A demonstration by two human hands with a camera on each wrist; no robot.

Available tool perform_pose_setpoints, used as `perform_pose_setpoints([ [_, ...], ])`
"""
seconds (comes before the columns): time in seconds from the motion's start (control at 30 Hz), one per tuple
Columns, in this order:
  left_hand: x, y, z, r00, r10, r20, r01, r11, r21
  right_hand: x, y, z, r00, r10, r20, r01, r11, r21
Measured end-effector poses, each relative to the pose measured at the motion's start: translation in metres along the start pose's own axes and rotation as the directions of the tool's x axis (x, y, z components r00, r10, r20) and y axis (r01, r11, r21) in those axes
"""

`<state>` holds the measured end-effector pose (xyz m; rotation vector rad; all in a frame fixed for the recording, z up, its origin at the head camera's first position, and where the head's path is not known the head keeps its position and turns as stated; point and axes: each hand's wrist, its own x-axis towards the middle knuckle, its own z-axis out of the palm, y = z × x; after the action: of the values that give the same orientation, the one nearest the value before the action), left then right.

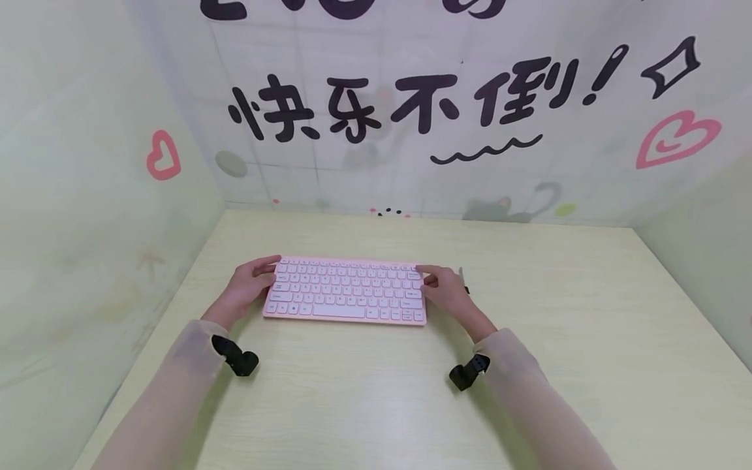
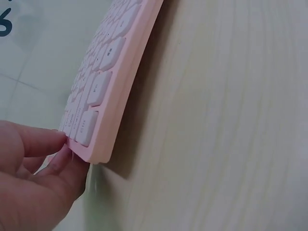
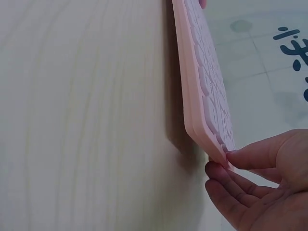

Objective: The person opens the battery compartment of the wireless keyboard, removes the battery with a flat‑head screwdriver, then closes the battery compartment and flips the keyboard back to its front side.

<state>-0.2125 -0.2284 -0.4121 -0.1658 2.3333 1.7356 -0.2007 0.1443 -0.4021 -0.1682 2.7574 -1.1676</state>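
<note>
A pink keyboard (image 1: 346, 291) with white keys lies between both hands, its key side facing up. My left hand (image 1: 249, 287) grips its left short edge, thumb on top and fingers beneath, as the left wrist view shows at the keyboard's corner (image 2: 98, 144). At the opposite short edge, my right hand (image 1: 449, 290) pinches the keyboard between thumb and fingers; the right wrist view shows the pink side (image 3: 192, 106). A shadow runs along the near edge in both wrist views, so that edge appears slightly raised from the table.
The pale wood-grain table (image 1: 352, 391) reaches back to a printed cloth (image 1: 376, 170) with dark lettering. A small thin object (image 1: 463, 281), partly hidden, shows behind the right hand. Pale side walls (image 1: 88, 228) border the table.
</note>
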Motion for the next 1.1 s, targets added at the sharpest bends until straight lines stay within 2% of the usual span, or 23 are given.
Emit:
perform_pose_setpoints([
  [0.17,-0.002,0.004,-0.003,1.000,-0.005,-0.001,0.005,1.000,-0.022,0.000,-0.003,-0.005,0.999,-0.032,0.003,0.032,0.999,0.044],
  [0.3,-0.002,0.006,-0.006,1.000,-0.015,0.027,0.016,0.998,-0.057,0.002,-0.001,-0.009,0.999,-0.040,-0.007,0.040,0.998,0.049],
  [0.53,-0.004,0.012,-0.010,0.996,-0.009,0.084,0.016,0.996,-0.085,0.003,0.003,-0.012,1.000,0.004,-0.029,-0.002,0.998,0.070],
  [0.73,-0.004,0.016,-0.011,0.993,-0.005,0.120,0.026,0.984,-0.176,0.002,0.002,-0.016,0.999,0.001,-0.050,0.004,0.994,0.108],
  [0.9,-0.005,0.019,-0.010,0.986,0.020,0.168,0.018,0.976,-0.216,0.001,0.002,-0.020,0.999,0.000,-0.047,0.006,0.992,0.126],
  [1.1,-0.008,0.023,-0.007,0.968,0.039,0.247,0.026,0.967,-0.255,0.000,0.004,-0.026,0.999,-0.001,-0.041,0.007,0.988,0.157],
])
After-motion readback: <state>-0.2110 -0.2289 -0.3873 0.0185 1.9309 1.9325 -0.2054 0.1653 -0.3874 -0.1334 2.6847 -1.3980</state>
